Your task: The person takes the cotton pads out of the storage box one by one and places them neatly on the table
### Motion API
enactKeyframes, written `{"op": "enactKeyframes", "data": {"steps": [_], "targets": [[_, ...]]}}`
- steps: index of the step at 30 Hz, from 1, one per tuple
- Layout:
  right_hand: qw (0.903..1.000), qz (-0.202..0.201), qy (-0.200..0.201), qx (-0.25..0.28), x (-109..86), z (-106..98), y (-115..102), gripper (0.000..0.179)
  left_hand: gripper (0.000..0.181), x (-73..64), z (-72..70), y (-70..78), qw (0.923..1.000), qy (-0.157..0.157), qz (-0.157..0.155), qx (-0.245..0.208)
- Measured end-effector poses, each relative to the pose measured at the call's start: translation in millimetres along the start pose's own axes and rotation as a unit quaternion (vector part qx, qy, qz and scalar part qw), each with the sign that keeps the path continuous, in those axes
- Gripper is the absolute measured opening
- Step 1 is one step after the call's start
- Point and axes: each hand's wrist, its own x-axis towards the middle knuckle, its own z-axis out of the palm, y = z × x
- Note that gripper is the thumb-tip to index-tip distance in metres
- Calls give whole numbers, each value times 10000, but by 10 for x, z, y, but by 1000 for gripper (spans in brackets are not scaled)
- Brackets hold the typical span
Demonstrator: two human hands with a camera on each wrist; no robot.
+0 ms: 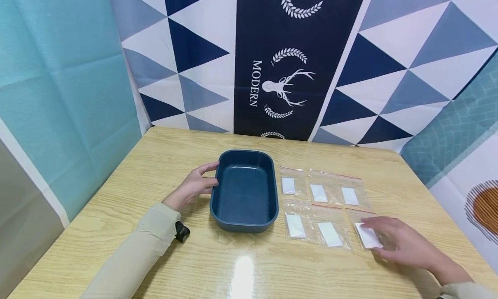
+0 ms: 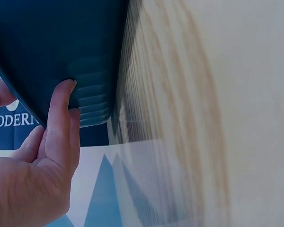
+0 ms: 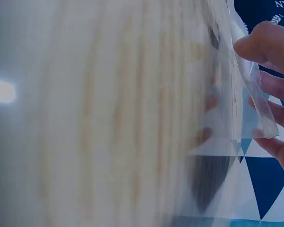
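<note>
A dark blue rectangular bin (image 1: 245,191) stands on the table, with nothing inside it. My left hand (image 1: 197,184) touches its left side, fingers extended against the outer wall; the left wrist view shows fingertips (image 2: 66,87) on the ribbed wall near the corner. To the right of the bin, my right hand (image 1: 400,243) pinches a clear zip bag (image 1: 367,236) with a white card-like piece in it, at the near right end of the bags. In the right wrist view, the thumb (image 3: 262,45) is on one side of the clear bag (image 3: 248,94) and the fingers on the other.
Several more clear zip bags with white pieces lie in two rows, among them a far-left bag (image 1: 288,186) and a near-middle bag (image 1: 330,234). The wooden table (image 1: 186,264) ends at a patterned cloth (image 1: 272,74) behind.
</note>
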Motion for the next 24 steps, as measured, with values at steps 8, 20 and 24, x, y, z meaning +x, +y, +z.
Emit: {"op": "enactKeyframes", "data": {"steps": [8, 20, 24], "targets": [[9980, -6, -298, 563, -88, 28, 16, 58, 68, 30, 2, -4, 9999, -39, -69, 73], [9724, 2257, 189, 558, 195, -115, -69, 36, 64, 33, 38, 3, 9997, 72, 8, 249], [9610, 2674, 311, 640, 370, -48, -74, 40, 60, -12, 3, 39, 9992, 133, 193, 335]]}}
